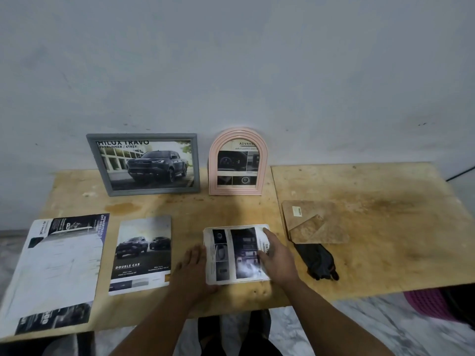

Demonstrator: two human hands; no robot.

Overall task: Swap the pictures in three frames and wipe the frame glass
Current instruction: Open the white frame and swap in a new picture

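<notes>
A printed picture sheet with dark car-interior photos (235, 254) lies near the front edge of the wooden table (372, 253). My left hand (191, 269) grips its left edge, fingers partly under it. My right hand (276, 255) presses flat on its right side. A grey rectangular frame (144, 164) with a pickup truck picture leans on the wall at the back. Beside it stands a pink arched frame (237, 161) holding a picture. A brown backing board with a fold-out stand (314, 222) lies to the right, a black cloth (318, 260) just below it.
Two more brochure sheets lie at the left: a "Double Cab" page (141, 255) and a larger white and dark page (59, 268) reaching the table's left front corner. The grey wall (257, 73) rises behind the table. A pink object (426, 303) sits below the right edge.
</notes>
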